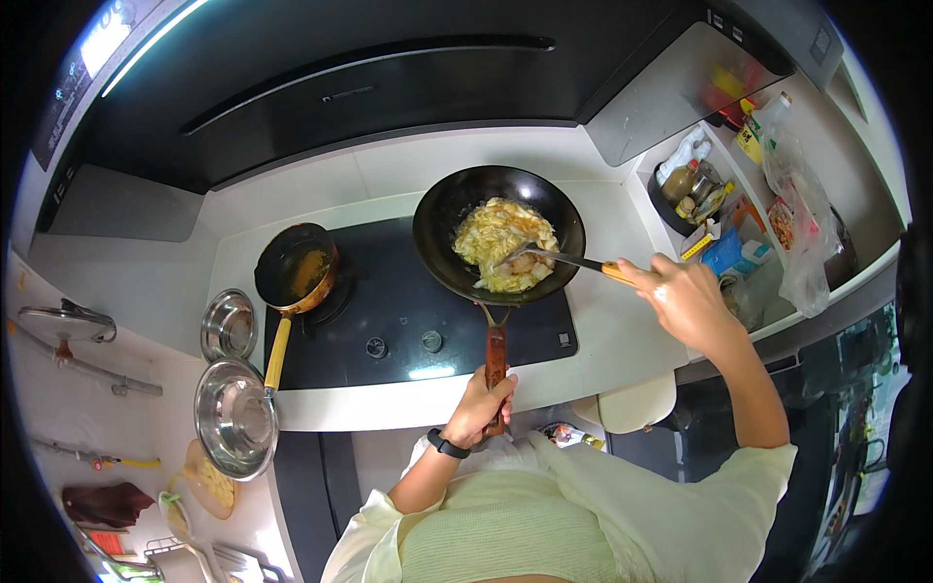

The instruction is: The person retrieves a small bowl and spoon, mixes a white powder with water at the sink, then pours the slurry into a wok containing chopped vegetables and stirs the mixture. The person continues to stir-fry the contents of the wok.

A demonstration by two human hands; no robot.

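My left hand (477, 408) grips the reddish wooden handle (496, 350) of a black wok (437, 226) on the right side of the cooktop. In the wok lies a heap of cooked egg mixed with pale pieces (503, 233), their kind unclear. My right hand (685, 299) holds a metal spatula (572, 258) by its wooden handle. The spatula's blade is in the food near the right side of the heap and is partly covered by it.
A small saucepan (321, 280) with brown residue stands on the cooktop (393, 313) at left, its yellow handle jutting over the front edge. Two steel bowls (237, 419) are beside it. Bottles and packets (681, 182) fill the shelf at right. A black range hood (364, 95) hangs behind.
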